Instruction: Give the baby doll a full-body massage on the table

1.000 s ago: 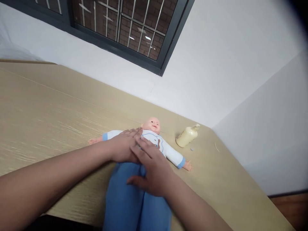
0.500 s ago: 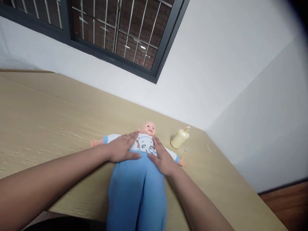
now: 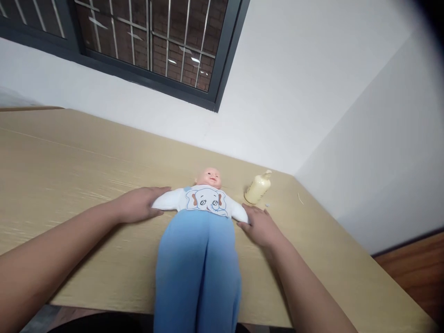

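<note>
A baby doll [image 3: 208,201] lies on its back on the table, head toward the window wall. It wears a white top with an elephant print and blue trousers [image 3: 197,259], whose legs run down past the bottom of the view. My left hand [image 3: 140,205] is closed around the doll's outstretched arm on the left, fingers above and thumb below. On the other side, my right hand [image 3: 262,225] wraps the end of the other arm in the same way. Both doll hands are hidden in my grip.
A cream pump bottle [image 3: 257,187] stands beyond my right hand. Near it lie a tiny pale bluish piece [image 3: 267,205] and a thin whitish strand [image 3: 300,199]. The wooden table [image 3: 86,152] meets white walls, and a barred window [image 3: 149,51] is above.
Both hands have moved outward from the doll's chest along its arms to the ends of the sleeves. The elephant print is now uncovered. The view has shifted slightly.
</note>
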`<act>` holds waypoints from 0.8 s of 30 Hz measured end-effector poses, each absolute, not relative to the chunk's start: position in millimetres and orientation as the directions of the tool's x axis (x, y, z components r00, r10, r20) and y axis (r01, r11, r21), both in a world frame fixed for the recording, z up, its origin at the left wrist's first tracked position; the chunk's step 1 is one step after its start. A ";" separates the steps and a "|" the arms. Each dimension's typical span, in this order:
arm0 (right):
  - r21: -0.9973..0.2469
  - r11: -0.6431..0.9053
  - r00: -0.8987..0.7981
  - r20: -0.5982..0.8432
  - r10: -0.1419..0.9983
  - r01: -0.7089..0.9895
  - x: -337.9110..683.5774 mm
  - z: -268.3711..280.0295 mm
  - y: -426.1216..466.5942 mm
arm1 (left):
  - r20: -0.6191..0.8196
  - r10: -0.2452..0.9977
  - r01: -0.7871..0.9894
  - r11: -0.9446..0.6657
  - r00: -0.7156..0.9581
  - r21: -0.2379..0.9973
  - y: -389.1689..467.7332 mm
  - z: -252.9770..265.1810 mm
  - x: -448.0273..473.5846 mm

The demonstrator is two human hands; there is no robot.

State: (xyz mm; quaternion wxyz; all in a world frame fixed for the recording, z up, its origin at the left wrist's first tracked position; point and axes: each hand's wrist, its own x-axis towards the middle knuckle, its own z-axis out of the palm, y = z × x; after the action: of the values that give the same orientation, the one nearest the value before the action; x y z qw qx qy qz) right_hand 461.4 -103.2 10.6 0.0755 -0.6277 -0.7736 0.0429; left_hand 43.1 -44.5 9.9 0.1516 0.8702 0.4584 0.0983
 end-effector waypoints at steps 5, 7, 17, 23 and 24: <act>-0.324 0.012 -0.002 0.031 1.000 0.946 480.7 23.1 -104.1 | 0.037 0.937 0.887 -0.342 0.348 0.310 -29.7 15.6 20.2; -0.403 -0.057 0.072 0.021 0.997 0.913 486.5 24.3 -102.3 | 0.023 0.972 0.918 -0.227 0.232 0.324 -26.3 18.3 13.6; -0.944 -0.145 0.041 -0.139 0.989 0.295 514.9 9.7 -89.6 | -0.162 0.985 0.581 0.099 0.057 0.808 -24.0 6.7 10.6; -0.999 -0.054 0.094 -0.054 0.994 -0.006 523.0 -11.9 -76.3 | -0.236 0.966 0.356 0.185 0.106 0.916 -10.1 -8.3 -1.6; -0.998 -0.049 0.123 -0.052 0.991 -0.027 522.6 -14.8 -74.2 | -0.241 0.965 0.350 0.191 0.104 0.917 -8.3 -9.5 -3.3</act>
State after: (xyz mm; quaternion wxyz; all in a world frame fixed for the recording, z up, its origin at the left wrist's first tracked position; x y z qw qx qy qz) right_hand 522.6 -74.2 -14.8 0.5230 -0.5364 -0.4494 0.4865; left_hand -3.3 -8.3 -9.5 0.4943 0.5548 0.5927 0.3108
